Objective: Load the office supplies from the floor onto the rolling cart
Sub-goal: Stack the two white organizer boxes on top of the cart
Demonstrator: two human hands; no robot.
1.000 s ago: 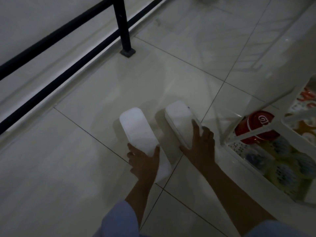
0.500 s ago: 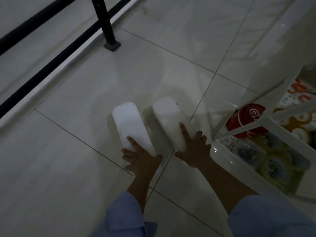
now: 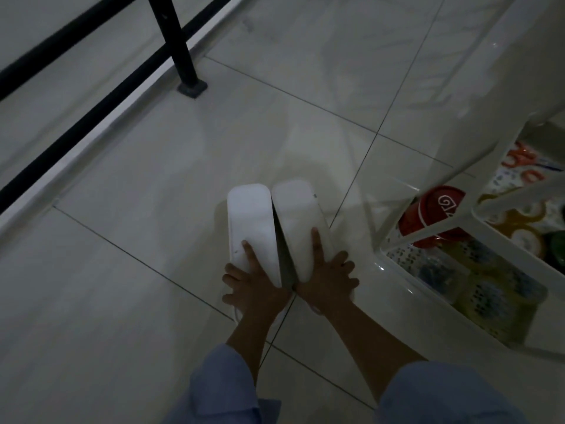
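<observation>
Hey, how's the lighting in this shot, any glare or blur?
Head view: dim and muted overall; the left box and right box look washed out; small glints on the cart rim; faint reflections on the floor tiles; the railing looks soft at the frame edge.

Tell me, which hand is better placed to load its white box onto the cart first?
Right, probably. The right hand grips the right white box, which lies nearer the cart on that side; the left hand holds the left white box, farther off.
</observation>
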